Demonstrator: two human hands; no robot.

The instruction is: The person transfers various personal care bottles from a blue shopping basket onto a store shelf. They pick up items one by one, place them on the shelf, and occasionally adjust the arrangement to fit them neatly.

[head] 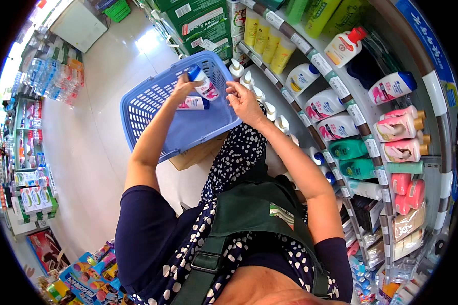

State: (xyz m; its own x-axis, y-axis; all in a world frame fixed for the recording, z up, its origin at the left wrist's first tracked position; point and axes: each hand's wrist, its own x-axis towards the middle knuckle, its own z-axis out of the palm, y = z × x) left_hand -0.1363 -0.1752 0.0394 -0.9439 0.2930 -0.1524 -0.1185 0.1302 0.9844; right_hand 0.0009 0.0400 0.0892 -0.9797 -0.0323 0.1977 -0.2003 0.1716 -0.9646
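A blue plastic shopping basket (pixel 202 129) rests on a cardboard box (pixel 198 152) in front of me. My left hand (pixel 184 87) is over the basket, its fingers closed around the blue-capped end of a white shampoo bottle (pixel 207 89) with a pink pattern. Beneath it, a similar white bottle (pixel 192 103) lies on its side in the basket. My right hand (pixel 244 101) is held above the basket's right rim, fingers apart and slightly curled, with nothing in it.
Shelves of shampoo bottles (pixel 324 106) and price tags run along the right. White pump bottles (pixel 247 81) line the lower shelf beside the basket. Green cartons (pixel 198 23) are stacked beyond it. Packs of bottled water (pixel 49 76) stand at the left, across the tiled floor (pixel 76 152).
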